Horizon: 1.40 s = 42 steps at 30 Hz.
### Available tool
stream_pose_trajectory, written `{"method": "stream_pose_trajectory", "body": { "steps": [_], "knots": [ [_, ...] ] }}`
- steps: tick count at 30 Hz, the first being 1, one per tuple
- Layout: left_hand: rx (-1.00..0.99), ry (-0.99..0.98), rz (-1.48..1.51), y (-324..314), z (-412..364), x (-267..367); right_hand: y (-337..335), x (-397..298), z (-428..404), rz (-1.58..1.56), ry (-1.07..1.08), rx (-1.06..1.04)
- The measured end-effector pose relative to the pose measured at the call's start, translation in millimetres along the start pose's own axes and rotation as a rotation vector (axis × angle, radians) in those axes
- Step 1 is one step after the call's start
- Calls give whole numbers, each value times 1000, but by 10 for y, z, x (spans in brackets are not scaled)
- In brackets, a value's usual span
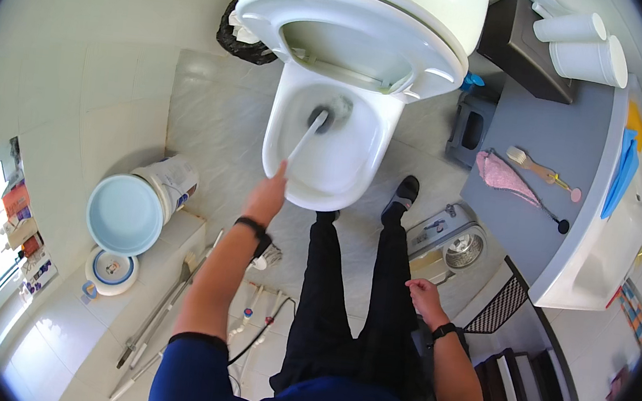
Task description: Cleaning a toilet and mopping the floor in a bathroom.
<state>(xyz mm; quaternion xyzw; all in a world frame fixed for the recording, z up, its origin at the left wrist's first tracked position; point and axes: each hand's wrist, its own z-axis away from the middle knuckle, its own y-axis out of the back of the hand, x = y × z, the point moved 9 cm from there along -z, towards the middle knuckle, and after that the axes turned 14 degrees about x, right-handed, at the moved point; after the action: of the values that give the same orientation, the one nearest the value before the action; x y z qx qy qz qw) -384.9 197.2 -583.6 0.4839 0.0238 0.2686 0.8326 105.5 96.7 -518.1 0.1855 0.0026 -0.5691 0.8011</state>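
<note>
My left hand (pixel 267 198) grips the end of a white-handled toilet brush (pixel 306 138). The brush slants down into the white toilet bowl (pixel 330 198), where its dark head meets the inner wall beside some pale foam or water. Above the bowl, the seat and lid (pixel 356 34) are raised against the cistern (pixel 464 10). Beside my right thigh hangs my right hand (pixel 426 301), its fingers curled in with nothing visible in them.
Left of the toilet stands a bin with a black bag (pixel 240 45). A light-blue basin (pixel 124 215) and long-handled poles (pixel 169 302) are on my left. To the right, a grey counter (pixel 547 118) bears a wooden-handled brush (pixel 533 164) and pink cloth (pixel 502 175); a mop bucket (pixel 445 243) is near my foot.
</note>
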Motion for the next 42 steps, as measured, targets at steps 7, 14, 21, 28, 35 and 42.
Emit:
{"method": "stream_pose_trajectory", "body": {
  "steps": [7, 14, 21, 28, 35, 42],
  "knots": [
    [64, 386, 582, -872, -1110, 1042, 122, 54, -7, -44, -38, 13],
    [-159, 830, 1304, -1161, 121, 811, 139, 380, -69, -15, -57, -14],
    [-340, 884, 1289, -569, 991, 1299, 107, 31, -73, -67, -62, -24],
    [-321, 1180, 1743, -865, -195, 1165, 46, 67, -104, -41, -28, -23],
    [-180, 1082, 1534, -1246, -526, 927, -23, 208, -2, 85, -10, -15],
    [-67, 554, 1120, -1123, -548, 688, 90, 25, -56, 101, -14, 79]
  ]
}}
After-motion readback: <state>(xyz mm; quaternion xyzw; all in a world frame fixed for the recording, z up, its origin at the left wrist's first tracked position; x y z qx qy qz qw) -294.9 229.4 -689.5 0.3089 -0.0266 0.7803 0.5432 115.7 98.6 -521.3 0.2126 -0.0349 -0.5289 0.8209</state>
